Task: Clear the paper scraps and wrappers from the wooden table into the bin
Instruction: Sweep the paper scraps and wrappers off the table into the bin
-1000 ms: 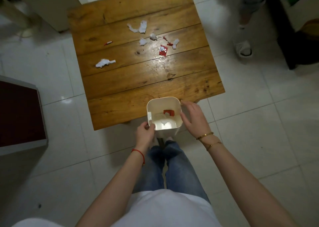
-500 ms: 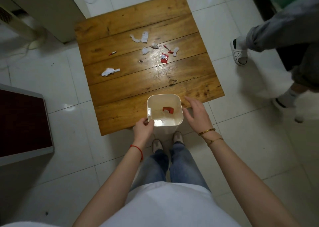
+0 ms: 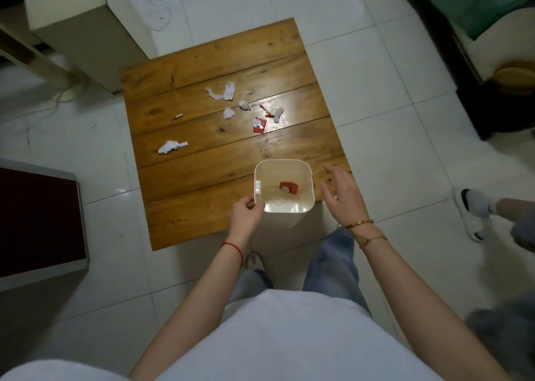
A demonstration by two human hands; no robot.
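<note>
A square white bin (image 3: 307, 169) hangs at the near edge of the wooden table (image 3: 202, 195), with a red wrapper and white scraps inside. My left hand (image 3: 246, 217) grips its near-left rim. Just right of the bin hovers my right hand (image 3: 343, 194), fingers spread and holding nothing. On the table lie a crumpled white scrap (image 3: 170, 146) at the left, a small red stick (image 3: 178, 117), a red wrapper (image 3: 259, 125), and several torn white scraps (image 3: 227, 91) towards the back.
A dark red cabinet (image 3: 37, 221) stands on the left. A beige box (image 3: 84, 30) and a fan base sit beyond the table. Another person's slippered foot (image 3: 474, 209) is on the tiled floor at the right, and dark furniture fills the far right corner.
The view has risen and pulled back from the table. My right hand has come off the bin's side and opened. The other person's foot has shifted to the lower right.
</note>
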